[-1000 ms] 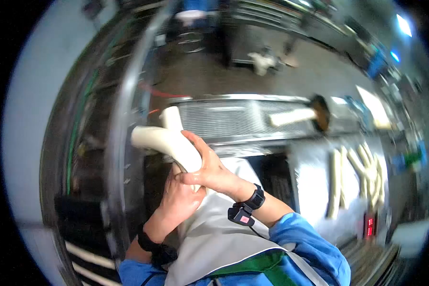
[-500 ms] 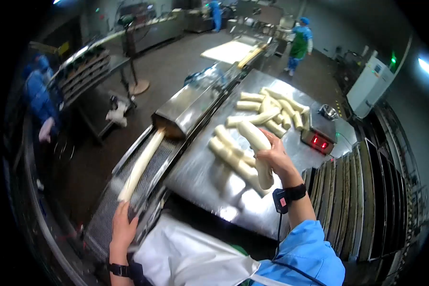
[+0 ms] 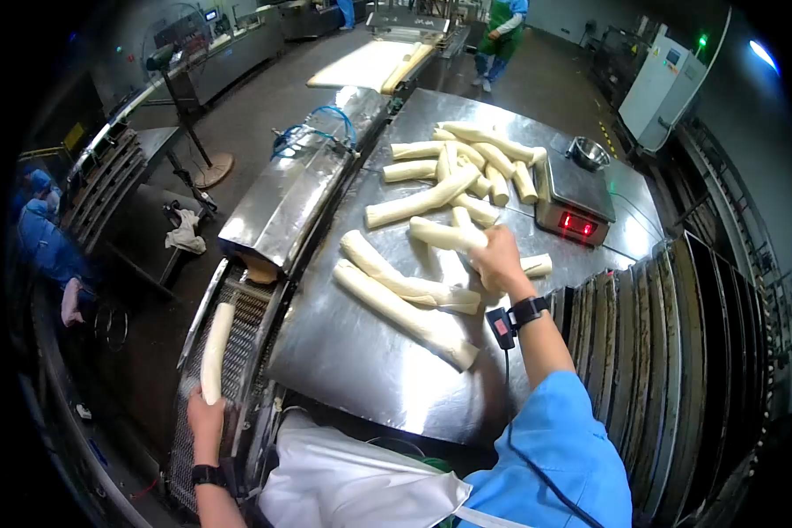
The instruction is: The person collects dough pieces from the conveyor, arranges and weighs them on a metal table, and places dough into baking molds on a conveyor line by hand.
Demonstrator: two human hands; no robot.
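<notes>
While left hand grips: roll, belt beneath fingers
Right hand: clamped on second roll, lowered toward table

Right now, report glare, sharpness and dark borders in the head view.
Head view: white glare washes out patches of the shiny silver metal table; head view: cream-coloured cylindrical rolls look fairly sharp; head view: a bluish-white lamp glares upper right; head view: black vignetting swallows the corners.

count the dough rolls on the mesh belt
1: the dough roll lies along the mesh belt, its near end at your left hand. Others may be hidden under the metal hood.
</notes>
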